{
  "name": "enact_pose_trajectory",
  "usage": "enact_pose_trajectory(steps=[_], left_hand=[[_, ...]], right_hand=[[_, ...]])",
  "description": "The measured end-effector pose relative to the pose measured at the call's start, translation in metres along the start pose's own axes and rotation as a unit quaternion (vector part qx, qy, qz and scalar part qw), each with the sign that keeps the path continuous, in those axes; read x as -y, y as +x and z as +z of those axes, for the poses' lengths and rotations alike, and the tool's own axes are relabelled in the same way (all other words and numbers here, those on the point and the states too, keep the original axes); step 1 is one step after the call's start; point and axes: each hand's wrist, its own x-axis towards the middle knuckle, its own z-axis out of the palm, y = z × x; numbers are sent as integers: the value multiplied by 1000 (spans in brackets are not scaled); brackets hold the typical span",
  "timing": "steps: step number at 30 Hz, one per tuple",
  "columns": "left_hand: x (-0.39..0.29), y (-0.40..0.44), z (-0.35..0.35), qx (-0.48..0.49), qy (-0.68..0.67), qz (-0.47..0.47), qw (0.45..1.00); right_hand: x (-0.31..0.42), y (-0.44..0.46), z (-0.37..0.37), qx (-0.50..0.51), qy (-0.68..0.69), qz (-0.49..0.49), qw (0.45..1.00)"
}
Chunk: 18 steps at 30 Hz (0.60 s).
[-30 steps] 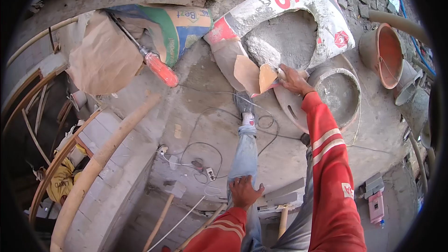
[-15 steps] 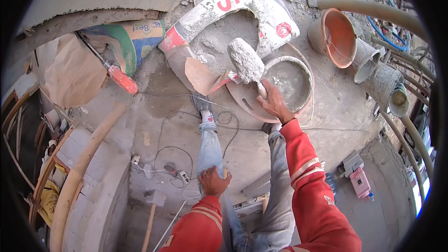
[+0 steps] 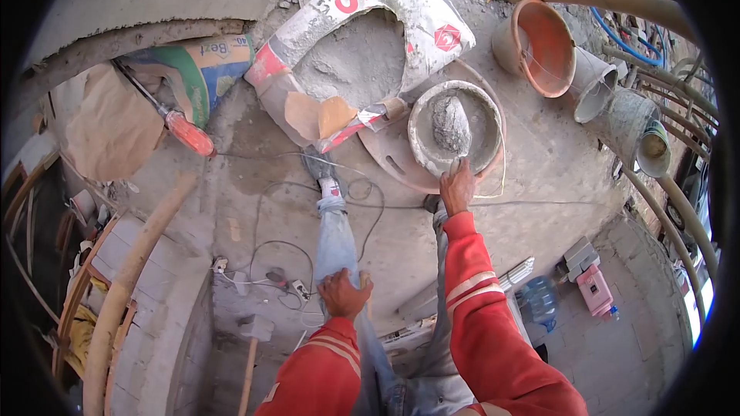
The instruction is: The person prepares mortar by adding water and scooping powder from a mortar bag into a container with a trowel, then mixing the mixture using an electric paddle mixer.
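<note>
My right hand is closed around the handle of a trowel. Its blade, heaped with grey mortar powder, is inside the round bucket, which holds grey material. That bucket stands on a pinkish round lid or tray with a slot in it. Left of it lies a torn-open mortar bag with grey powder showing through the opening. My left hand rests on my jeans at the knee, fingers apart. A small tan piece beside that hand is too hidden to name.
An orange bucket and several grey buckets lie tipped at the right. A red-handled tool rests by another bag at the left. Cables cross the floor near my feet. A water bottle stands lower right.
My right hand has brought the loaded trowel from beside the mortar bag's opening rightward and down into the bucket. My left hand stays on the knee. The view has shifted slightly.
</note>
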Motion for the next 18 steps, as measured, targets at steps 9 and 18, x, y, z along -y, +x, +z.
enact_pose_trajectory(steps=[9, 18], left_hand=[[0, 1, -6, -2, 0, -3, 1000], [8, 3, -16, -37, 9, 12, 999]], right_hand=[[-5, -32, -8, -124, -3, -1, 992], [147, 80, 18, 56, -96, -226, 968]])
